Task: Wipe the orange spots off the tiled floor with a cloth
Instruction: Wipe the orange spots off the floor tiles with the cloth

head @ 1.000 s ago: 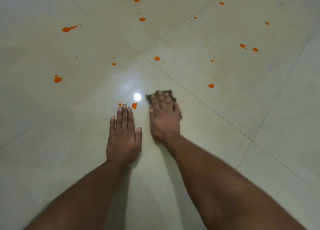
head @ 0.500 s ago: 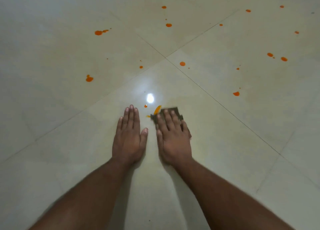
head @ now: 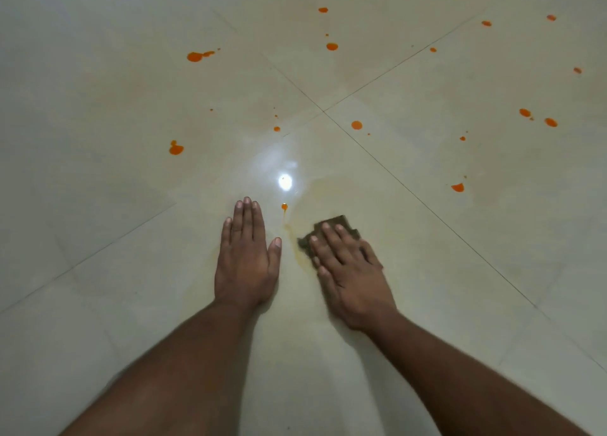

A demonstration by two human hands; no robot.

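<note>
Change: big spot by the cloth (head: 331,230) is gone since a moment ago — only a pale smear (head: 297,247) remains.
Right hand (head: 351,271): flat, fingers slightly spread, pressing the cloth.
Left hand (head: 246,258): flat on floor (head: 98,238), fingers together.
Left to do: small spot (head: 284,206) at centre — many more across the upper frame.

Both my forearms are bare from the frame's lower edge to the wrist — no sleeve, cuff or fabric on either. My left hand (head: 247,261) has no glove, ring or band; fingernails short, pale at the tips. My right hand (head: 353,279) is likewise ungloved, its wrist unadorned — nails trimmed close. Knuckle creases show on both. Lower forearm edges slightly blurred.
</note>
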